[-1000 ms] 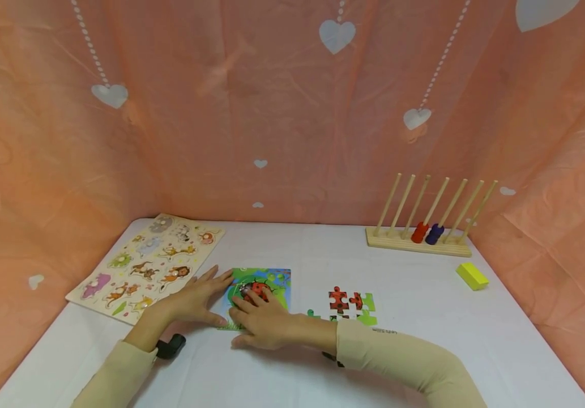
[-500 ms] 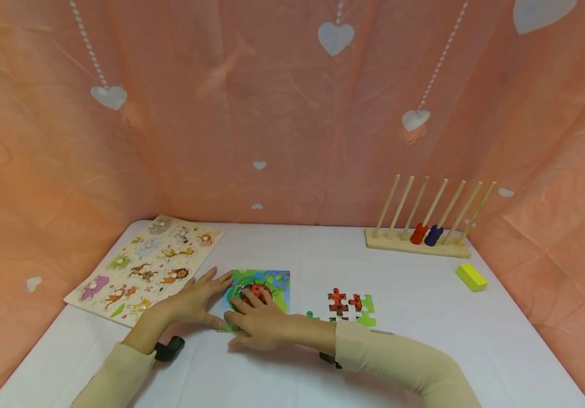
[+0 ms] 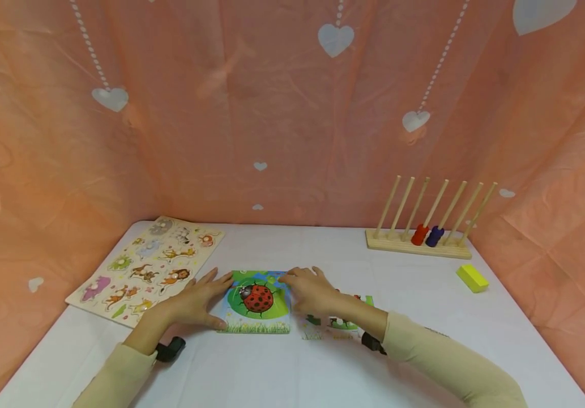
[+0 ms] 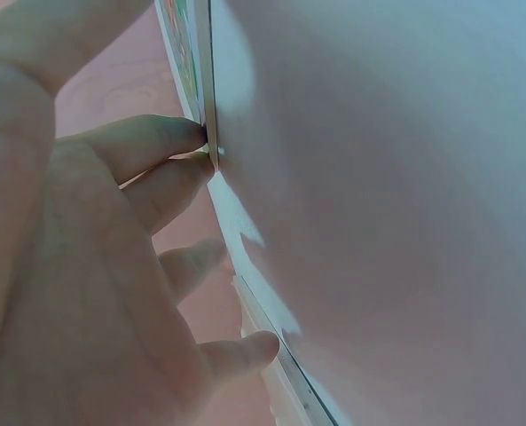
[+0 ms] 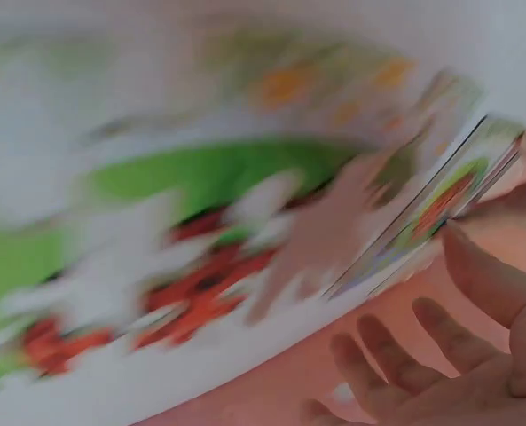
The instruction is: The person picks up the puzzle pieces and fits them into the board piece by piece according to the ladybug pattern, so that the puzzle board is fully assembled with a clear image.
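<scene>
A white-covered table holds an animal board at left, a peg rack at far right and, between them, a ladybird board. A person's left hand, fingers spread, touches its left edge; the right hand, fingers loosely parted, is at its upper right corner. Puzzle pieces, partly hidden, lie beside the ladybird board.

Right hand now off the ladybug

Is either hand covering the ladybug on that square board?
No, the head view shows the whole ladybug between the left hand and right hand at the sides of the board.
</scene>
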Tool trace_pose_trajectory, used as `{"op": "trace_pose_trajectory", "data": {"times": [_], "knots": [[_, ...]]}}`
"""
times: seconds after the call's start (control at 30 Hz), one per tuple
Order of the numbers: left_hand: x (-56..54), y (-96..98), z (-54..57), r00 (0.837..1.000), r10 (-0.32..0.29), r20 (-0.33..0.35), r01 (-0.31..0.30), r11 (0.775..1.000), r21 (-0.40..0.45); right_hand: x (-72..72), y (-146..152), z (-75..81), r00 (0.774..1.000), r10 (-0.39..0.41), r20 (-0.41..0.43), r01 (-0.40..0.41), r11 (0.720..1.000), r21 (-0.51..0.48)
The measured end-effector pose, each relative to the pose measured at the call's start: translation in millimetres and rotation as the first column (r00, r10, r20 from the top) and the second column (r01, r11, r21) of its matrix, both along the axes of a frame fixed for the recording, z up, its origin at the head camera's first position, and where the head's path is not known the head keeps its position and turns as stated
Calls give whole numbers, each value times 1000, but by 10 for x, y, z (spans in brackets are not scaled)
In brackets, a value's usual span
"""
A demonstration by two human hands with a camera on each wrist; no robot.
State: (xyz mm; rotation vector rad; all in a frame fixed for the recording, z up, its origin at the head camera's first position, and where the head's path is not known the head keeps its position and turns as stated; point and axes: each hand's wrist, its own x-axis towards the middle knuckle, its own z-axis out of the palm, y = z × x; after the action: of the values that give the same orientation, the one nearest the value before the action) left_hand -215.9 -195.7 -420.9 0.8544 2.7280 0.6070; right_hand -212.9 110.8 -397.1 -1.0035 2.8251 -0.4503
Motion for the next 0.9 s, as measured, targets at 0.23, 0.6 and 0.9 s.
{"op": "trace_pose_trajectory", "data": {"times": [0.23,0.6,0.9], "knots": [[6,2,31,1000,0,-5,0,1000,5,-61,512,136,995,-80,57,77,996,50],[11,0,24,1000,2,-1,-2,1000,8,-25,814,79,988,-82,129,69,992,102],[20,10,7,1000,5,-4,-5,1000,2,-26,803,10,990,-84,111,77,995,69]]}}
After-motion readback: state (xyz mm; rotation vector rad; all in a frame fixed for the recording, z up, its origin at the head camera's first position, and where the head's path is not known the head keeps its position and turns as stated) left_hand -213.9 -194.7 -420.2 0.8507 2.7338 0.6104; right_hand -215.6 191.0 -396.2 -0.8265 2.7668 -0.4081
